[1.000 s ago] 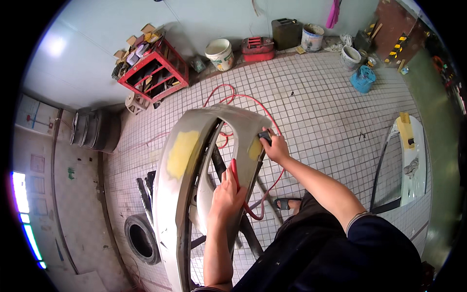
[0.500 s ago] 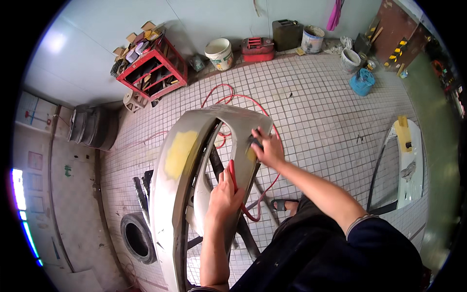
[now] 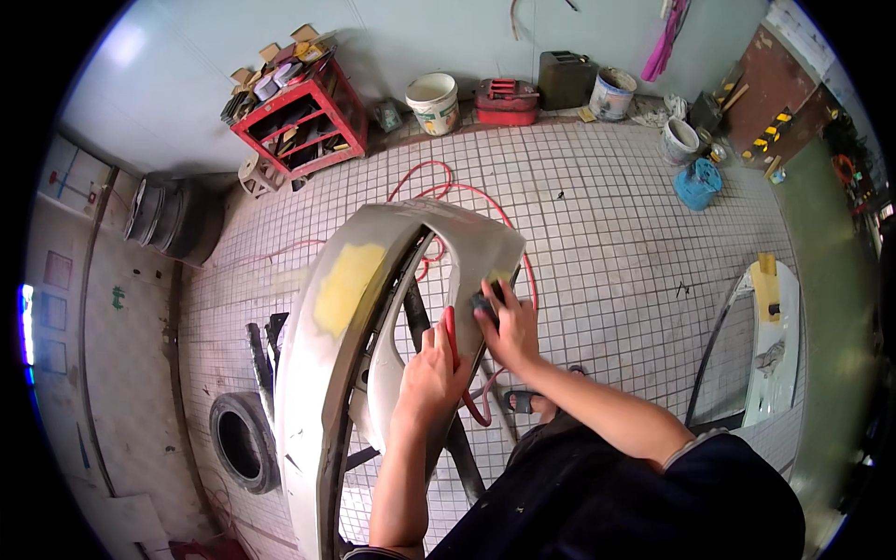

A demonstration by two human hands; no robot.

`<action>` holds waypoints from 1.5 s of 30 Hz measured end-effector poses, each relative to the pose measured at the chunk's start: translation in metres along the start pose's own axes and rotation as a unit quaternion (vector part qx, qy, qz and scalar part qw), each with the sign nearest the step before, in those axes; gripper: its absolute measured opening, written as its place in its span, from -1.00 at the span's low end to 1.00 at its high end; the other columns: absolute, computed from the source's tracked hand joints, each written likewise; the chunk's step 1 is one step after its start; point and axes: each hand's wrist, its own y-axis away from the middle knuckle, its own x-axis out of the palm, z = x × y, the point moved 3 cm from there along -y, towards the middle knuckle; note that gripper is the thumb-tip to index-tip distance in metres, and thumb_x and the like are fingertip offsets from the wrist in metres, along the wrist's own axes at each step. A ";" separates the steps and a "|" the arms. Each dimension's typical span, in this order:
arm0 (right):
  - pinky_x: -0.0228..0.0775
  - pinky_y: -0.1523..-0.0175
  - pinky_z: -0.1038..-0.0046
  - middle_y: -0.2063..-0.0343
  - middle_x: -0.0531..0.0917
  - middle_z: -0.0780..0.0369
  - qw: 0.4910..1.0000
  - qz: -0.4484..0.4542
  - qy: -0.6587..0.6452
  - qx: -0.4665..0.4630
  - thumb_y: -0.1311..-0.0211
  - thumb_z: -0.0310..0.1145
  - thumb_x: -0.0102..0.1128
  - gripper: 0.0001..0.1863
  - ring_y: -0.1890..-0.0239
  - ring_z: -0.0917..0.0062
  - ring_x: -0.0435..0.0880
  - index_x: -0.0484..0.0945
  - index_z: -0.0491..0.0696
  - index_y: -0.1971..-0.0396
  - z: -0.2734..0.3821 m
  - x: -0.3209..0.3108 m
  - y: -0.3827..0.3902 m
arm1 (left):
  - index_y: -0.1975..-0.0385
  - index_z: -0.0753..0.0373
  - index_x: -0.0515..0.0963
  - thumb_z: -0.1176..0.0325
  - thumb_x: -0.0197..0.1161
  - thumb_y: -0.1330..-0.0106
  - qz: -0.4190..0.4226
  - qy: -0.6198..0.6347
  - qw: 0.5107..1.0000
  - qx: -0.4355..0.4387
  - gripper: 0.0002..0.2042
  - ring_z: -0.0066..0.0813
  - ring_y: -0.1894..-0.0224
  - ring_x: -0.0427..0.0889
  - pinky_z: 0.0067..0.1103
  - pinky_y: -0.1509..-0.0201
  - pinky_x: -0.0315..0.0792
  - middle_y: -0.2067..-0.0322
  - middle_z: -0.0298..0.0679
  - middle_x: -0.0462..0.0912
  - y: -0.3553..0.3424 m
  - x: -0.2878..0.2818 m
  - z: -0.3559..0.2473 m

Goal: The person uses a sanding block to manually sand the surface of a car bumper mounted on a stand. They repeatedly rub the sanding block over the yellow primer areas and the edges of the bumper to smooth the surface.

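Note:
A silvery-grey car bumper (image 3: pixel 313 401) stretches from the lower left to the middle, propped on a dark stand (image 3: pixel 459 448). On its far left face is a yellow filler patch (image 3: pixel 347 285). My right hand (image 3: pixel 513 329) presses a dark sanding block (image 3: pixel 483 306) to the bumper's right end, just nearer than a small yellow spot (image 3: pixel 501 277). My left hand (image 3: pixel 431 375) is closed round a red hose (image 3: pixel 451 327) and rests on the bumper's inner strip; the hose end under the fingers is partly hidden.
More red hose lies looped on the tiled floor (image 3: pixel 607 271) behind the bumper. A tire (image 3: pixel 245 443) is at the left, a red shelf cart (image 3: pixel 308 121) at the back wall. Buckets and cans line that wall. A car door panel (image 3: pixel 775 345) lies at the right.
My right hand has slid the sanding block toward me along the bumper's right end, from beyond the small yellow spot to nearer than it. My left hand keeps its hold on the hose.

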 end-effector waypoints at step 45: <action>0.42 -0.24 -0.03 -0.24 0.50 -0.04 0.993 -0.003 -0.004 0.118 -0.43 0.05 0.24 -0.40 -0.22 -0.03 0.52 0.60 0.05 -0.34 -0.033 0.013 -0.038 | -0.02 0.40 0.53 0.44 0.33 -0.18 -0.058 -0.169 0.979 0.099 -0.61 0.27 -0.27 0.51 -0.11 -0.28 0.56 -0.46 0.36 0.27 0.002 0.023 -0.022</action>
